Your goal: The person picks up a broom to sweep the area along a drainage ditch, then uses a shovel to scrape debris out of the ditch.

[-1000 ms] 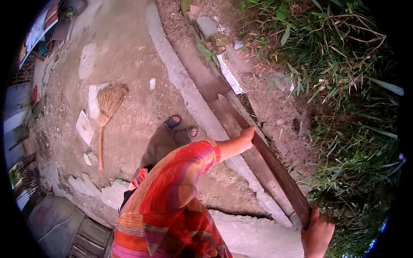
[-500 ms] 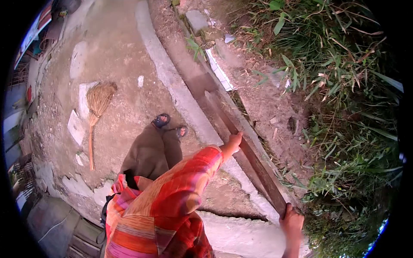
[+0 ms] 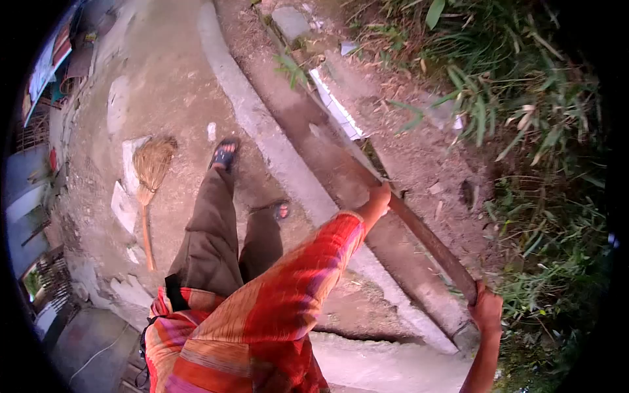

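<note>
My left hand (image 3: 378,198) is closed around the middle of a long brown wooden pole (image 3: 429,241). My right hand (image 3: 486,306) grips the pole's near end, at the lower right. The pole slants up and to the left into a narrow drain channel (image 3: 298,128) of brown earth between concrete edges. Its far end is blurred against the soil, so I cannot tell whether a blade is fixed there. Both of my feet, in dark sandals, stand on the ground left of the channel.
A straw broom (image 3: 152,167) lies on the bare ground to the left. A pale concrete curb (image 3: 246,108) runs along the channel. White tile pieces (image 3: 335,105) border its far side. Dense green plants (image 3: 537,216) fill the right.
Both hands and the pole have shifted right, towards the plants. My feet are now wider apart, and the pole's far end has become blurred.
</note>
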Motion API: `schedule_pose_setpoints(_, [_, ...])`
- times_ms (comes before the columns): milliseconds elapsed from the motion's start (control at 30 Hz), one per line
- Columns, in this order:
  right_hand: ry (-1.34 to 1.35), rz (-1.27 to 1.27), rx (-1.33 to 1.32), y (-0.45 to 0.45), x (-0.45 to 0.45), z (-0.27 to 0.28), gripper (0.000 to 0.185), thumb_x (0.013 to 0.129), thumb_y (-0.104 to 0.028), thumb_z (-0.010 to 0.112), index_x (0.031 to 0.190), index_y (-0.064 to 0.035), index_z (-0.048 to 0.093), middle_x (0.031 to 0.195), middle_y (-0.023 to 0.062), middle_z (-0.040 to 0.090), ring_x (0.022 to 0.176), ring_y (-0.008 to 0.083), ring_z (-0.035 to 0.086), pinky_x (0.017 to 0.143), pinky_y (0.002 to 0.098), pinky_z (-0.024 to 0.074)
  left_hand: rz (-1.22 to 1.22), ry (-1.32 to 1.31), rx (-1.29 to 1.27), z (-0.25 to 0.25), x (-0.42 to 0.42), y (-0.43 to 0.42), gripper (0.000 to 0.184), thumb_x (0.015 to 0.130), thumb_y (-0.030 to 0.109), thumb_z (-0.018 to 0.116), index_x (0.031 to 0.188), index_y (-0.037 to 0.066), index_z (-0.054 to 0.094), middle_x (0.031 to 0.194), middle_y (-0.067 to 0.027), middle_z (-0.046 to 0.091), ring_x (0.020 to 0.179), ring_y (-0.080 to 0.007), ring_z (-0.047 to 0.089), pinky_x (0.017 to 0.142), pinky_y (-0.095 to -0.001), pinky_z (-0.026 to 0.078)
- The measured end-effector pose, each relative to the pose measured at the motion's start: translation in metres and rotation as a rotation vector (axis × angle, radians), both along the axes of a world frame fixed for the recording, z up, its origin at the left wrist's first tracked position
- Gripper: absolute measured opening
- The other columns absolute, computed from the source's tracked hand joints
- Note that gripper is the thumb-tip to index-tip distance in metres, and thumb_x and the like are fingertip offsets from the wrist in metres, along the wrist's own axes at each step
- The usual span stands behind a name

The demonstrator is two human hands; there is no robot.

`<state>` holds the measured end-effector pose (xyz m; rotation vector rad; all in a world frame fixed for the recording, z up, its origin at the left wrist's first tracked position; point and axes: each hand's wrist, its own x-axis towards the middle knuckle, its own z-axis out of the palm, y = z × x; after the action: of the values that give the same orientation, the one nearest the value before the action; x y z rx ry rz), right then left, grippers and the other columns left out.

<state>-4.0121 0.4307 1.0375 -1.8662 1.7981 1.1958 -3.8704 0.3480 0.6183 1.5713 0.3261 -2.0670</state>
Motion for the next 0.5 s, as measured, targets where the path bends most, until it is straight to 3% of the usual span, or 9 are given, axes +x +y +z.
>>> schedule_pose_setpoints(33, [-0.02, -0.012, 0.018, -0.005, 0.008, -0.016, 0.048, 0.056, -0.013, 0.066, 0.098, -0.0041, 0.045, 0.076, 0.0133, 0.057, 0.066, 0.0292, 0.057, 0.056, 0.0378, 0.0445, -0.121, -0.09, -0.026, 0.002, 0.018, -0.01, 0.049, 0.08, 0.041, 0.044, 0.114, 0.005, 0.04, 0.104, -0.0114, 0.051, 0.087, -0.0291, 0.052, 0.068, -0.0513, 0.042])
schedule_pose_setpoints(67, [-0.049, -0.014, 0.024, -0.009, 0.021, -0.031, 0.047, 0.056, -0.013, 0.066, 0.097, -0.0037, 0.046, 0.074, 0.0134, 0.057, 0.064, 0.0295, 0.058, 0.056, 0.0381, 0.0448, -0.09, -0.136, 0.007, 0.004, 0.037, -0.022, 0.054, 0.08, 0.042, 0.044, 0.116, 0.002, 0.038, 0.105, -0.0136, 0.05, 0.087, -0.0302, 0.052, 0.069, -0.0495, 0.042])
schedule_pose_setpoints(133, [-0.089, -0.007, 0.019, -0.011, 0.042, -0.066, 0.043, 0.057, -0.012, 0.064, 0.095, -0.0027, 0.046, 0.069, 0.0136, 0.058, 0.058, 0.0304, 0.057, 0.053, 0.0384, 0.0453, -0.181, -0.133, -0.18, -0.066, 0.072, -0.027, 0.051, 0.079, 0.039, 0.046, 0.109, -0.002, 0.042, 0.098, -0.0159, 0.052, 0.085, -0.0297, 0.053, 0.067, -0.0453, 0.044])
schedule_pose_setpoints(167, [-0.141, -0.061, 0.056, -0.019, 0.067, -0.08, 0.039, 0.06, -0.011, 0.06, 0.095, -0.002, 0.045, 0.067, 0.0144, 0.058, 0.058, 0.0304, 0.057, 0.053, 0.0386, 0.0454, -0.635, -0.414, -0.545, -0.079, 0.108, -0.033, 0.046, 0.08, 0.038, 0.045, 0.105, 0.0, 0.044, 0.096, -0.0151, 0.052, 0.084, -0.0284, 0.054, 0.065, -0.0453, 0.044])
schedule_pose_setpoints(233, [-0.187, -0.026, 0.04, -0.024, 0.106, -0.123, 0.034, 0.063, -0.01, 0.057, 0.092, -0.0017, 0.042, 0.064, 0.014, 0.058, 0.058, 0.0281, 0.059, 0.053, 0.0373, 0.0461, -0.614, -0.421, -0.534, -0.118, 0.161, -0.064, 0.037, 0.08, 0.036, 0.044, 0.099, 0.004, 0.048, 0.092, -0.0118, 0.054, 0.081, -0.0261, 0.055, 0.065, -0.0455, 0.045])
schedule_pose_setpoints(267, [-0.175, -0.051, 0.119, -0.047, 0.144, -0.124, 0.033, 0.064, -0.011, 0.057, 0.091, -0.002, 0.041, 0.064, 0.0131, 0.058, 0.059, 0.0263, 0.06, 0.054, 0.0362, 0.0469, -0.139, -0.143, -0.156, -0.151, 0.179, -0.084, 0.033, 0.08, 0.035, 0.045, 0.096, 0.007, 0.049, 0.091, -0.0094, 0.055, 0.079, -0.025, 0.056, 0.066, -0.0459, 0.046])
schedule_pose_setpoints(300, [-0.17, -0.043, 0.118, -0.056, 0.167, -0.14, 0.032, 0.066, -0.012, 0.056, 0.091, -0.0022, 0.04, 0.065, 0.0129, 0.059, 0.061, 0.0265, 0.06, 0.057, 0.0368, 0.0473, -0.011, -0.008, -0.055, -0.12, 0.21, -0.115, 0.036, 0.082, 0.034, 0.044, 0.101, 0.003, 0.047, 0.099, -0.012, 0.051, 0.083, -0.0292, 0.054, 0.067, -0.046, 0.047])
schedule_pose_setpoints(367, [-0.192, -0.194, 0.204, -0.099, 0.215, -0.141, 0.043, 0.063, -0.02, 0.064, 0.092, -0.0023, 0.038, 0.075, 0.0143, 0.058, 0.067, 0.0297, 0.059, 0.061, 0.0368, 0.0466, -0.087, -0.066, -0.088, -0.132, 0.256, -0.153, 0.039, 0.082, 0.036, 0.044, 0.104, 0.004, 0.045, 0.099, -0.0124, 0.051, 0.082, -0.028, 0.054, 0.066, -0.0475, 0.047])
schedule_pose_setpoints(500, [-0.193, -0.245, 0.269, -0.172, 0.287, -0.142, 0.042, 0.065, -0.02, 0.062, 0.094, -0.0017, 0.037, 0.078, 0.017, 0.059, 0.07, 0.0314, 0.058, 0.064, 0.0385, 0.0461, -0.081, -0.026, -0.073, -0.145, 0.322, -0.22, 0.044, 0.079, 0.039, 0.049, 0.105, 0.003, 0.045, 0.098, -0.0137, 0.052, 0.083, -0.0271, 0.054, 0.064, -0.0473, 0.046])
